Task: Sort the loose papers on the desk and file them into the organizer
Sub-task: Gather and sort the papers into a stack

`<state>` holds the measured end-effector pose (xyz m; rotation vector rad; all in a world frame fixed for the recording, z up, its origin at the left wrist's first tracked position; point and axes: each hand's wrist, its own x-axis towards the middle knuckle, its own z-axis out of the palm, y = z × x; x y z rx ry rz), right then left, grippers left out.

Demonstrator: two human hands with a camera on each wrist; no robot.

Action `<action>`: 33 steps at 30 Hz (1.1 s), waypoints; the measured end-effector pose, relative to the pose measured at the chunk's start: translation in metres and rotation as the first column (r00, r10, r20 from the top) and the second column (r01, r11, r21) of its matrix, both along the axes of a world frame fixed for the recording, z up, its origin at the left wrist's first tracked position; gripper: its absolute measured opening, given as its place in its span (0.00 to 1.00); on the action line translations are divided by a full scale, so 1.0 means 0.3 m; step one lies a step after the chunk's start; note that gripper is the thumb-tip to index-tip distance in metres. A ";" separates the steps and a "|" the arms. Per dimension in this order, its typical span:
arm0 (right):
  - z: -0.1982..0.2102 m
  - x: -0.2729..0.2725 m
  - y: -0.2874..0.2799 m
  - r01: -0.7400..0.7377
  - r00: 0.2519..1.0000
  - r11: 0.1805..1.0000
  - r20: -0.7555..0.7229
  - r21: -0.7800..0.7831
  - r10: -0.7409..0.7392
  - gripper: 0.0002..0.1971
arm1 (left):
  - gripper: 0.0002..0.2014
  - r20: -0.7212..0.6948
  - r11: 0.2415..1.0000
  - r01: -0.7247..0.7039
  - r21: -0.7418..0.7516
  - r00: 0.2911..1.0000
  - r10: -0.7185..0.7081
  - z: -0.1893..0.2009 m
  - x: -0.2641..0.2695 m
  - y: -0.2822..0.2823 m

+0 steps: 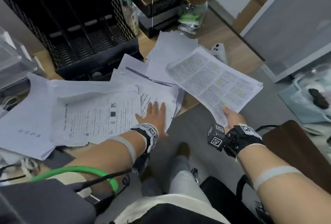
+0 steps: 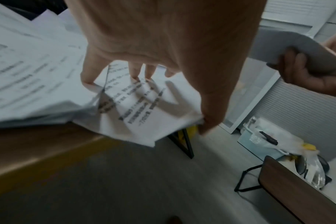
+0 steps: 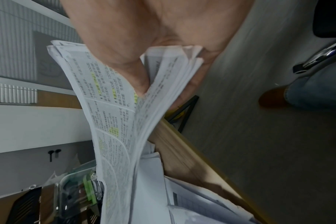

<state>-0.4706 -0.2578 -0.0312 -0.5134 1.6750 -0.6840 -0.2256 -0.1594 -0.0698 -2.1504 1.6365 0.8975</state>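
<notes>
Thin white printed sheets with yellow-highlighted text, a floppy sheaf: light, limp, likely to fan or slip; best pinched at a short edge, supported beneath. Held off the desk's right edge, right hand clamping its near corner, thumb on top. Left hand flat, fingers spread, pressing scattered white papers on wooden desk. Black mesh organizer behind, slots empty.

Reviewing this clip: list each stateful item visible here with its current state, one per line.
left hand: open, fingers spread flat on the loose papers
right hand: gripping the highlighted stack, lifted off the desk
loose papers: scattered, some overhanging the desk edge
organizer: upright, visible slots empty
plastic bottle: upright, capped
phone: face down
</notes>
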 end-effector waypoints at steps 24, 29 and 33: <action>0.037 0.013 -0.086 0.099 0.982 0.994 0.165 -0.056 -0.088 0.16 | 0.45 -0.174 0.987 0.011 -0.159 0.984 -0.039 0.194 0.162 -0.065; 0.021 -0.011 -0.068 0.194 0.954 0.978 0.247 -0.079 -0.169 0.16 | 0.37 0.034 0.974 0.212 -0.083 0.977 -0.210 0.065 0.022 -0.094; 0.006 -0.033 -0.073 0.220 0.946 0.972 0.259 -0.076 -0.194 0.16 | 0.40 0.152 0.973 0.204 -0.109 0.971 -0.186 0.032 -0.032 -0.124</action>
